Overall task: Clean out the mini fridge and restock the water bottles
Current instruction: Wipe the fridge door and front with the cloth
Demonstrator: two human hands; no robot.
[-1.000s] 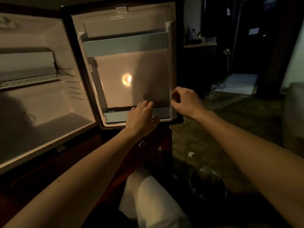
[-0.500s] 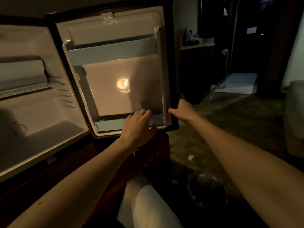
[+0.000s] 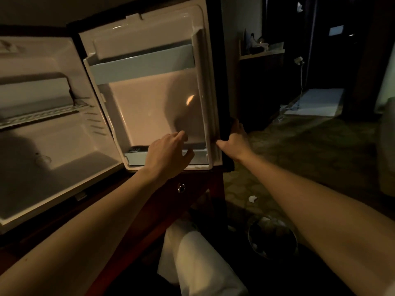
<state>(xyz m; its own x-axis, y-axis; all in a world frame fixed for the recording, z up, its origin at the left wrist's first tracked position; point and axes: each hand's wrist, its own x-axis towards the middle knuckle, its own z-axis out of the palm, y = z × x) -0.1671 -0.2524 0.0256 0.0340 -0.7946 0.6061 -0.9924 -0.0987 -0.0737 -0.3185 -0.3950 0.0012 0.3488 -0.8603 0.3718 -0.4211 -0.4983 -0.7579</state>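
Fingers of right hand curl round the fridge door outer edge; left hand rests relaxed on 1 lower door shelf; 2 shelves bare.

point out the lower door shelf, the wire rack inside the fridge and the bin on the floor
lower door shelf (image 3: 136, 157), head view, front rail left of the hand
wire rack (image 3: 42, 115), head view, front edge
bin (image 3: 296, 242), head view, right rim
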